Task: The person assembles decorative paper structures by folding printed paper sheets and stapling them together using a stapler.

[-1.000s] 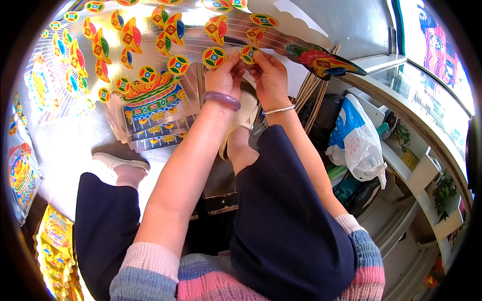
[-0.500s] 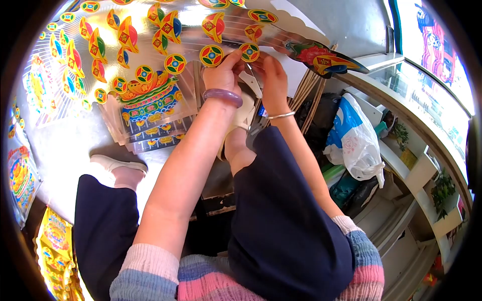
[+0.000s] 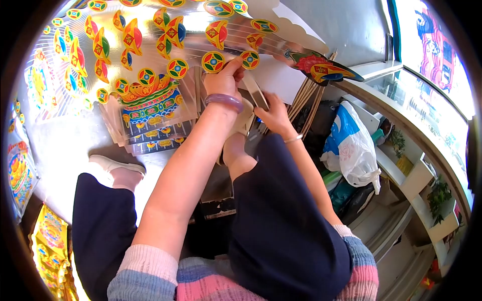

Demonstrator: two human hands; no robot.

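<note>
A person's left hand [image 3: 222, 81] holds the near edge of a shiny silver sheet [image 3: 196, 44] printed with bright motifs, the grip closed, thumb to finger, between two round emblems [image 3: 213, 61]. The sheet spreads beyond that grip and to its left, while its pointed, flowered end [image 3: 326, 69] reaches out to the right. The right hand [image 3: 275, 116], lower than the left grip and to its right, has its fingers bent at the lower end of a pale flat strip [image 3: 256, 92]; whether the right grip pinches the strip or only touches it cannot be told. The strip slants up from those fingers toward the sheet's edge. A purple bangle [image 3: 224, 102] sits just behind the left grip, a silver bracelet [image 3: 293, 138] just behind the right. Below and left of the left grip lies a stack of printed sheets [image 3: 153, 108]. A beige shoe [image 3: 244, 119] shows left of the right grip. Thin sticks [image 3: 310, 100] stand to that grip's right, and a blue-and-white plastic bag [image 3: 354, 150] sits farther right and lower.
</note>
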